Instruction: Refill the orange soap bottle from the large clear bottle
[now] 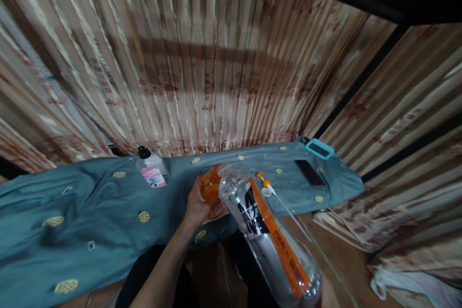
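Observation:
My left hand [198, 204] is wrapped round an orange, see-through bottle [209, 184] above the front edge of the bed. Tilted across the lower middle is a large clear plastic bottle [267, 240] with a silver, black and orange label; its mouth end is close against the orange bottle's top. My right hand [327, 293] grips its base end at the bottom edge, mostly hidden behind it. Whether liquid runs between the two bottles I cannot tell. A pump head [266, 184], orange and white with a long thin tube, lies to the right of the bottles.
A clear bottle with a black cap and pink label [153, 173] stands on the teal sheet [108, 202] to the left. A dark phone [309, 173] and a light-blue framed device [319, 149] lie at the right. Pleated patterned curtains [202, 67] hang behind.

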`<state>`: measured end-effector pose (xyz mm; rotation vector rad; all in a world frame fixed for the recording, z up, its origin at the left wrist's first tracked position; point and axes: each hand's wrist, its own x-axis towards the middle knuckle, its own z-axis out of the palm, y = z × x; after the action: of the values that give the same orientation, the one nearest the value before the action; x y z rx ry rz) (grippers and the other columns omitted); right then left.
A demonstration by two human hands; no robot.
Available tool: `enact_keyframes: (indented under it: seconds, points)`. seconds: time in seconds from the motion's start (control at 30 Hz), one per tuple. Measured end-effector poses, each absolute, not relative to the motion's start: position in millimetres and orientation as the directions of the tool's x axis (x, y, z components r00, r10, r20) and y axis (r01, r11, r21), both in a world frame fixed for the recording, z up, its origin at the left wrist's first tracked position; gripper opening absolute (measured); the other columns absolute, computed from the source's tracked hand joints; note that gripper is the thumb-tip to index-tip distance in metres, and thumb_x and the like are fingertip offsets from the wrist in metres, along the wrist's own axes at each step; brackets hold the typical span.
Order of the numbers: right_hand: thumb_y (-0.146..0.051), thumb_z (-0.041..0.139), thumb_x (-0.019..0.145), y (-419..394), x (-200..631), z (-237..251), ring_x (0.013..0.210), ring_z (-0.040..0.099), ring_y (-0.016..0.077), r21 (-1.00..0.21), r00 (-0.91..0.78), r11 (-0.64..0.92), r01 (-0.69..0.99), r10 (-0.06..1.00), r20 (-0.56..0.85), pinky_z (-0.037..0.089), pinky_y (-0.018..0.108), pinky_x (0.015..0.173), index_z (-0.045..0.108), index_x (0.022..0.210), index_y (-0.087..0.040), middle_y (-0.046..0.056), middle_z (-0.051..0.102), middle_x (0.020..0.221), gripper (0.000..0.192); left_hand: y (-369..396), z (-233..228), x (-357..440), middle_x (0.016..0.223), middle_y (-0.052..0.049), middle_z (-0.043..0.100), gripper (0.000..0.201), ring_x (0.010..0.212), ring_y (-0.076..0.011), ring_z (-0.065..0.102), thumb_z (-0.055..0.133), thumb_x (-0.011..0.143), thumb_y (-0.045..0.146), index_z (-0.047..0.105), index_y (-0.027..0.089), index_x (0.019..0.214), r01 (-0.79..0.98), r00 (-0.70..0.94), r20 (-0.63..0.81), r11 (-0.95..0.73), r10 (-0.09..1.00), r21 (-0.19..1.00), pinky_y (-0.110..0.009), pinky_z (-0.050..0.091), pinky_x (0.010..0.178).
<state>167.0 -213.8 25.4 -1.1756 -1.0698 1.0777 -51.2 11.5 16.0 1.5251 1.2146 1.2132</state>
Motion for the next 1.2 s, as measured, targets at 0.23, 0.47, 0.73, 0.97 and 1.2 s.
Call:
enact_keyframes:
  seconds: [0.23,0.47,0.73,0.97,1.2]
  points:
    - [-0.068,0.078,0.057,-163,179,-25,0.1,0.073,0.0456,-0.986,0.192,0.002,-0.166,0.981,-0.031,0.061,0.05,0.075,0.079,0.087,-0.034,0.006,0.083,0.085,0.045,12,14,-51,0.099,-0.003,0.07,0.056,0.094,-0.0232,0.068,0.079,0.053,0.031,0.057,0.02,0.102,0.163,0.067,0.211,-0.22,0.975,0.962,-0.036,0.055,0.086]
    - [-0.04,0.064,0.094,-168,190,-40,0.098,0.07,0.0256,-0.975,0.156,-0.105,-0.195,0.978,-0.137,0.059,0.042,0.079,0.066,0.113,-0.021,0.005,0.072,0.113,0.027,8,28,-48,0.096,-0.002,0.071,0.056,0.092,-0.0228,0.069,0.08,0.048,0.031,0.056,0.02,0.098,0.096,0.058,0.165,-0.17,0.985,0.981,-0.035,0.056,0.084]
    - [-0.056,0.06,0.091,-168,188,-23,0.081,0.076,0.0238,-0.957,0.19,-0.165,-0.24,0.959,-0.212,0.062,0.041,0.071,0.073,0.095,-0.019,0.004,0.079,0.087,0.039,5,35,-47,0.095,-0.002,0.071,0.053,0.09,-0.0227,0.069,0.078,0.048,0.033,0.056,0.02,0.095,0.144,0.051,0.144,-0.15,0.988,0.978,-0.034,0.056,0.082]
    - [-0.07,0.053,0.086,-179,166,43,0.09,0.079,0.0335,-0.957,0.232,-0.083,-0.279,0.961,-0.152,0.062,0.047,0.082,0.08,0.099,-0.023,0.007,0.084,0.091,0.056,10,23,-49,0.096,-0.003,0.071,0.056,0.091,-0.0233,0.068,0.08,0.049,0.034,0.056,0.02,0.097,0.166,0.066,0.183,-0.192,0.981,0.967,-0.036,0.056,0.084]
    - [-0.075,0.072,0.063,-183,158,63,0.098,0.076,0.0406,-0.984,0.17,-0.02,-0.176,0.984,-0.05,0.061,0.049,0.084,0.078,0.107,-0.023,0.01,0.084,0.093,0.068,11,19,-51,0.102,-0.005,0.069,0.057,0.097,-0.0251,0.067,0.077,0.053,0.032,0.056,0.019,0.105,0.221,0.085,0.2,-0.214,0.976,0.952,-0.038,0.054,0.088]
